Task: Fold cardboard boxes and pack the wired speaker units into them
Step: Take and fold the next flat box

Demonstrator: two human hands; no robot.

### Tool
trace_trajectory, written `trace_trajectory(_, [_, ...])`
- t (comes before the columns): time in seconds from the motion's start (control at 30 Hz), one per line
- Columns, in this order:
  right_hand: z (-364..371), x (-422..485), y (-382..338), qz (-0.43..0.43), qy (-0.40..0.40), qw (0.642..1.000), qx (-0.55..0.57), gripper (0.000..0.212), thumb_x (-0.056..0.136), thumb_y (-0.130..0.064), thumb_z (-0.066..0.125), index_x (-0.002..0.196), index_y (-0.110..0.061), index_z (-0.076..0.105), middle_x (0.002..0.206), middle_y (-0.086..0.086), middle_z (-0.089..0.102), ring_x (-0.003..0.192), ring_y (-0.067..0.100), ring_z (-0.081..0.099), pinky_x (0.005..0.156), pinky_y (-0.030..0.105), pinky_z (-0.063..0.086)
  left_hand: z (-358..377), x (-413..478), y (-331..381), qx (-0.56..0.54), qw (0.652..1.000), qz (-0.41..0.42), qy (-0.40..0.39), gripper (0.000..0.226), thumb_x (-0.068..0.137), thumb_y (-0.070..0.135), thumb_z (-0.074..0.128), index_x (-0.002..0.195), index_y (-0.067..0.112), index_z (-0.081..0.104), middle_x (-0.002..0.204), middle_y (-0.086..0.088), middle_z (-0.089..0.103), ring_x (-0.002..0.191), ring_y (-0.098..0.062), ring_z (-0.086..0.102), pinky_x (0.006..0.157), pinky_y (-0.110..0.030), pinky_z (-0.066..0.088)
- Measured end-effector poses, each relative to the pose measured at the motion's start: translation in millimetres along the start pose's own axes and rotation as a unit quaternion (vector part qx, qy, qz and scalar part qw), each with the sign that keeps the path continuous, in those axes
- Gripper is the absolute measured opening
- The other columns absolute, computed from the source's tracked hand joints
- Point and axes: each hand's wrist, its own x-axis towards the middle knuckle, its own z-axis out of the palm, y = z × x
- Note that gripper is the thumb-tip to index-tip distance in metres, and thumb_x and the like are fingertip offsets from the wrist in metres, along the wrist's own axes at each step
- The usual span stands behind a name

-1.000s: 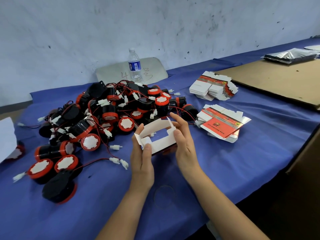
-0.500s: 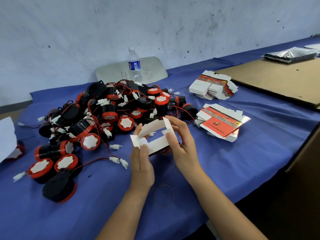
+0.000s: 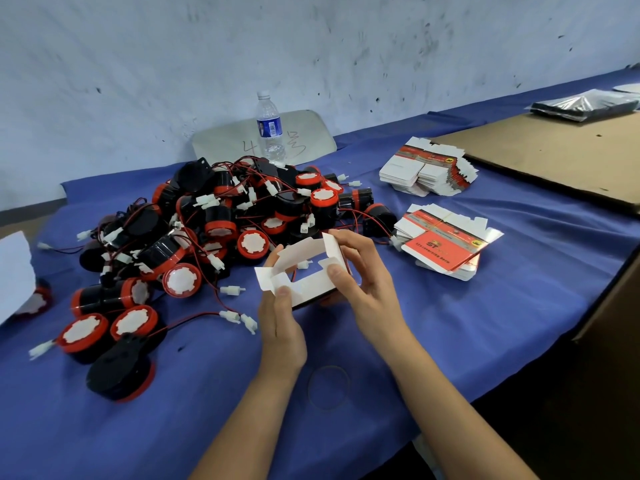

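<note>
I hold a small white cardboard box (image 3: 304, 271), opened into a tube with its end flaps loose, above the blue tablecloth. My left hand (image 3: 282, 323) pinches its near left flap with the thumb on top. My right hand (image 3: 363, 282) grips the right end, thumb on the near wall and fingers behind. A big pile of black and red wired speaker units (image 3: 207, 230) with white plugs lies just beyond and left of the box. Two stacks of flat printed boxes sit to the right: the near stack (image 3: 446, 240) and the far stack (image 3: 426, 168).
A water bottle (image 3: 270, 129) stands behind the pile against a grey chair back (image 3: 311, 136). A brown cardboard sheet (image 3: 554, 150) covers the table's right end, with a dark foil packet (image 3: 585, 105) beyond it. White paper (image 3: 14, 271) lies at the far left. The table edge drops off at right.
Both hands have turned the box a little and spread it wider open; the left flap now sticks out further to the left. The pile and stacks have not moved.
</note>
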Motion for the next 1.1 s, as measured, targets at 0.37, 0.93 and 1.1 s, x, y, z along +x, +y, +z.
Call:
trace_trajectory(0.37, [1.1,-0.5,1.3,0.023,-0.061,0.996,0.067,0.03,0.085,-0.003,0.054,0.108,-0.018,0.041,0.107,-0.005,0.054,0.097,0.006,0.052,0.068,0.039,0.056,-3.2,6.4,2.6,-0.025,1.0,0.016,-0.01,0.029,0.088,0.043,0.041,0.111,0.035,0.055,0.121,0.005,0.061,0.111,0.001,0.056,0.095,-0.015,0.042])
trace_trajectory(0.93, [-4.0,1.6,-0.9,0.103,-0.057,0.987,0.114,0.026,0.092,-0.025,0.051,0.113,-0.024,0.066,0.111,0.02,0.06,0.09,0.024,0.063,0.065,0.048,0.059,-3.0,4.1,1.0,-0.011,1.0,0.024,0.015,0.04,0.087,0.034,0.043,0.126,0.032,0.051,0.124,0.017,0.059,0.117,0.003,0.052,0.101,-0.017,0.039])
trace_trajectory(1.1, [-4.7,1.9,-1.0,0.081,-0.042,0.992,0.09,0.026,0.096,-0.005,0.049,0.112,-0.02,0.063,0.093,-0.008,0.066,0.082,0.009,0.064,0.058,0.048,0.059,-1.2,5.5,6.8,0.059,0.985,0.156,-0.041,0.058,0.098,0.032,0.039,0.142,0.058,0.012,0.15,0.016,0.035,0.133,0.013,0.033,0.101,-0.003,0.027])
